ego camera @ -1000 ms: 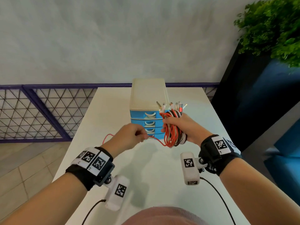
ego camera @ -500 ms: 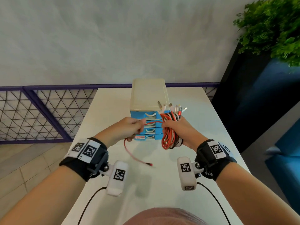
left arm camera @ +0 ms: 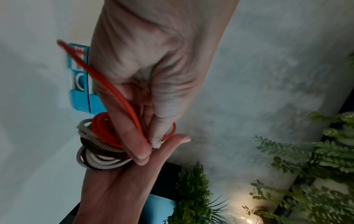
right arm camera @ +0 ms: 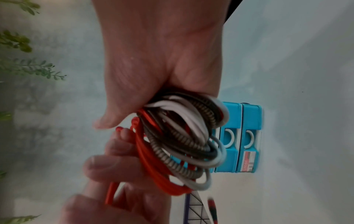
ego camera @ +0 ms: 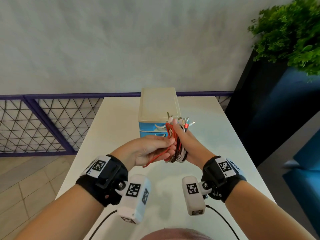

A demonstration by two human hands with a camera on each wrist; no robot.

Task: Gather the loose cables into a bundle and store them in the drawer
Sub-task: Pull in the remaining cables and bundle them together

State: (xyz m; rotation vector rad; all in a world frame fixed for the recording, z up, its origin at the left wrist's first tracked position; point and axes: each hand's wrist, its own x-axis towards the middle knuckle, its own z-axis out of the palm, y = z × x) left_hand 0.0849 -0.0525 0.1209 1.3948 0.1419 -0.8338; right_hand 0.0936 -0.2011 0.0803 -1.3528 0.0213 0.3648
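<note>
My right hand (ego camera: 186, 142) grips an upright coiled bundle of cables (ego camera: 176, 150), red, white and brown, with several plugs (ego camera: 186, 121) sticking out at the top. The coils (right arm camera: 182, 136) fill its palm under the thumb. My left hand (ego camera: 167, 145) meets the bundle from the left, palm up. Its thumb and forefinger pinch the loose red cable (left arm camera: 122, 98) against the coil (left arm camera: 99, 144). A short red tail (ego camera: 152, 161) hangs below the left palm. The small drawer unit (ego camera: 158, 108), cream top over blue drawers (ego camera: 155, 126), stands just behind the hands, all its visible drawers closed.
The white table (ego camera: 121, 122) lies under both hands. A purple mesh railing (ego camera: 43, 125) runs left and behind. A dark planter with green plants (ego camera: 290, 37) stands close on the right.
The left hand has brought the red cable up to the bundle. The long tail that trailed over the table is now short, and both hands have come together and nearer to me.
</note>
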